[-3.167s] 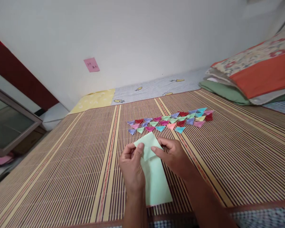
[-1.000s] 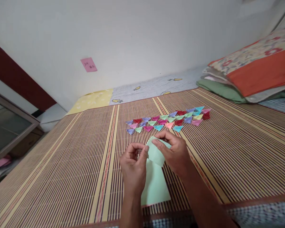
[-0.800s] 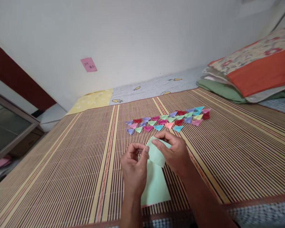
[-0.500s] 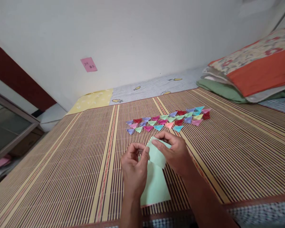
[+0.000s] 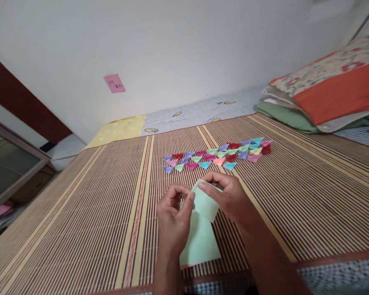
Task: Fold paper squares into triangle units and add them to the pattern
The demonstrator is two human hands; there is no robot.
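A pale green sheet of paper (image 5: 205,205) is held up between both hands, over the mat. My left hand (image 5: 175,215) pinches its left edge between thumb and fingers. At the upper right, my right hand (image 5: 226,194) grips it, thumb in front and fingers behind. Below lies more pale green paper (image 5: 201,241) on the mat, with a thin pink edge at its bottom; my left hand covers part of it. Beyond the hands, several small folded paper triangles (image 5: 191,166) in many colours lie in rows.
A striped bamboo mat (image 5: 95,213) spreads under everything. At the right back are folded bedding and an orange floral pillow (image 5: 341,90). A pink note (image 5: 114,83) is stuck to the white wall (image 5: 184,49). On the left stands a glass-fronted cabinet (image 5: 12,159).
The held paper and my right hand have come slightly lower and tilted a little. My left hand has barely moved, and both keep their grip.
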